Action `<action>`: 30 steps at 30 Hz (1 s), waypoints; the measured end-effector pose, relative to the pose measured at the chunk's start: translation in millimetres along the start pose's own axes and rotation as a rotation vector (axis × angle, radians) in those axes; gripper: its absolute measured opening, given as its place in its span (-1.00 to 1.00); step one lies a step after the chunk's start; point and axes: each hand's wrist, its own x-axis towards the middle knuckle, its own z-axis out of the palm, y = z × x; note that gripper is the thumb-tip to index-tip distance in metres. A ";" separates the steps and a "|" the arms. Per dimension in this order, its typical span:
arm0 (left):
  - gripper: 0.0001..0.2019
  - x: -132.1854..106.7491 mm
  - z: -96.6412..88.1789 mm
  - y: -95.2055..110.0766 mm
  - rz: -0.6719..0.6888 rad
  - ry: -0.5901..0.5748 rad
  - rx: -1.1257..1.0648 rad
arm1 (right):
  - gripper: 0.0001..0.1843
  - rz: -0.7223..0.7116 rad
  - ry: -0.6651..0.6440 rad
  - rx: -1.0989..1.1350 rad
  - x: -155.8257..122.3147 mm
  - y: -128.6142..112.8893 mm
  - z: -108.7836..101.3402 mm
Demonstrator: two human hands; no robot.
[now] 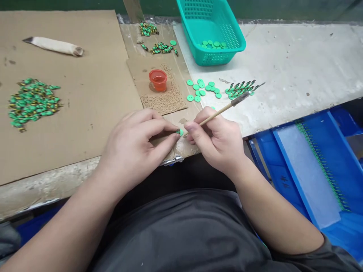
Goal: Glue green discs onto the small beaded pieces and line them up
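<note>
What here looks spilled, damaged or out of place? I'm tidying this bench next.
Nothing looks spilled. The cardboard mat by the orange cup is pitted and worn, and its front edge near the left hand is torn.

Even, bright overhead light; soft shadows fall under the perforated teal plastic basket (211, 28). The pale grey worktop (297, 64) looks slightly washed out, perhaps glare. Edges bow; focus stays mostly sharp.
</note>
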 end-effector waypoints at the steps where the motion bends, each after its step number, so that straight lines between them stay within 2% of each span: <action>1: -0.77 -0.7 -0.1 0.2 -0.001 0.004 -0.001 | -0.61 -0.042 -0.002 -0.021 1.2 0.7 1.3; 5: -0.75 -4.0 0.0 1.3 -0.004 0.036 0.010 | -0.64 -0.154 0.014 -0.106 4.3 4.9 6.4; 13: -0.80 -4.0 3.9 -1.4 0.073 0.084 0.038 | -0.62 -0.183 0.005 -0.156 3.3 5.9 8.2; 18: -0.85 -3.6 5.9 -2.9 0.094 0.103 0.039 | -0.60 -0.165 0.003 -0.183 3.0 5.6 7.9; 23: -0.81 -3.0 6.1 -4.5 0.102 0.094 0.065 | -0.65 -0.172 0.016 -0.219 2.4 2.1 10.3; 30: -0.76 -2.4 4.0 -2.7 0.097 0.068 0.066 | -0.70 -0.111 0.057 -0.259 -0.4 -3.3 19.2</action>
